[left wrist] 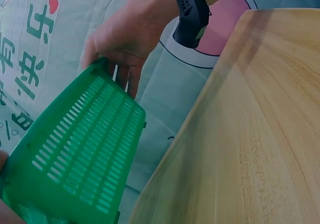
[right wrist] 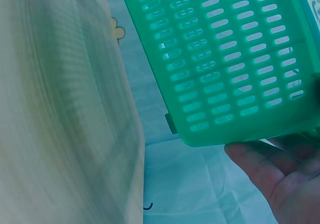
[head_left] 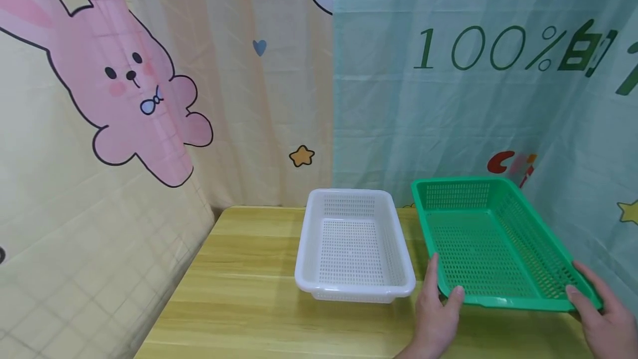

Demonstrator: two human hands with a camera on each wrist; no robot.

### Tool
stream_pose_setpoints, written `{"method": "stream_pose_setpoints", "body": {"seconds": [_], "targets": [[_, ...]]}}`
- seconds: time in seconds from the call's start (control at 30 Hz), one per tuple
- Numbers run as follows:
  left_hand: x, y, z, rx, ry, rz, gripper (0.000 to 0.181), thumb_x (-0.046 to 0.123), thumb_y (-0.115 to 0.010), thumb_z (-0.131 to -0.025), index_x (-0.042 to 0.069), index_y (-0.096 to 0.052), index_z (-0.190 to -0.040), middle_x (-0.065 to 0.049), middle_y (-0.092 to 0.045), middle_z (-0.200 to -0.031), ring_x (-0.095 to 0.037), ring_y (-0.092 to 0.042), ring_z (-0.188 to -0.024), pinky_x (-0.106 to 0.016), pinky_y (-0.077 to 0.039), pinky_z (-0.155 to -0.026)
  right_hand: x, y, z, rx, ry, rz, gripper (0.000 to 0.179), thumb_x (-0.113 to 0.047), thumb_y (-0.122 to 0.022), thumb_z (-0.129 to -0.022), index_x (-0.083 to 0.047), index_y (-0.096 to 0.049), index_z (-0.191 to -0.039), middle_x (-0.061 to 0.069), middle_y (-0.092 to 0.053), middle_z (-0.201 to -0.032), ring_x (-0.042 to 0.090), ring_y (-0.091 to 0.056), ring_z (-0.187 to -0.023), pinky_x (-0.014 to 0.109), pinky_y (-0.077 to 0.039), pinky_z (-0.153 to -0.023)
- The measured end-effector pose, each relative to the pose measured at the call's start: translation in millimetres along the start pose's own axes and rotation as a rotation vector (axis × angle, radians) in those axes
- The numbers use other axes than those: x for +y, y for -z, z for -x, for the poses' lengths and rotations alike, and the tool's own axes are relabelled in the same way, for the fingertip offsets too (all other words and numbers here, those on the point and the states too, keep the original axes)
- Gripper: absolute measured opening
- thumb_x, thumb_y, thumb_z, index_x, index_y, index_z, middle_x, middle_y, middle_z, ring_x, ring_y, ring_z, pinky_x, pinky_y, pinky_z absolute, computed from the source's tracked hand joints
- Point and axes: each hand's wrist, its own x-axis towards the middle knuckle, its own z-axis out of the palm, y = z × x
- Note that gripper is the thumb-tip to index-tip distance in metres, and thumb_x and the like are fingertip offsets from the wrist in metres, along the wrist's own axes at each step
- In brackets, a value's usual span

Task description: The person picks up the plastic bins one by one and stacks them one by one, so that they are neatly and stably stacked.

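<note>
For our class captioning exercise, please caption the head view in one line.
Left hand and right hand hold a green perforated basket beside a white perforated basket on a wood-grain table.

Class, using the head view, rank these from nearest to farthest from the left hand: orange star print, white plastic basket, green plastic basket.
1. Green plastic basket: gripped by the left hand.
2. White plastic basket: left of the hand.
3. Orange star print: back curtain, left.

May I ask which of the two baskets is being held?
The green basket: the left hand and right hand grip its near corners, whereas the white basket stands untouched.
</note>
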Motion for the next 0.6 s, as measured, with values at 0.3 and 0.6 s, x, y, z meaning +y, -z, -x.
{"method": "stream_pose_setpoints", "body": {"seconds": [0.3,0.6], "targets": [[6.9,6.2,1.3,-0.008,0.021,-0.022,0.069,0.030,-0.064,-0.097,0.035,-0.031,-0.157,0.003,-0.040,-0.156,-0.020,-0.041,-0.139,-0.042,-0.040,-0.110,-0.2,2.7,2.4,0.016,0.100,-0.106,0.058,-0.018,-0.039,-0.109,-0.036,-0.018,-0.160,-0.035,-0.041,-0.113,-0.019,-0.055,-0.078,0.003,-0.045,-0.064],[13.3,11.8,3.1,-0.023,-0.003,-0.031,0.069,0.034,-0.063,-0.098,0.034,-0.030,-0.158,0.000,-0.040,-0.156,-0.024,-0.040,-0.140,-0.042,-0.042,-0.108,-5.9,6.0,5.7,0.011,0.125,-0.197,0.057,-0.012,-0.039,-0.109,-0.029,-0.023,-0.161,-0.032,-0.046,-0.107,-0.012,-0.060,-0.076,0.007,-0.049,-0.063]]}}
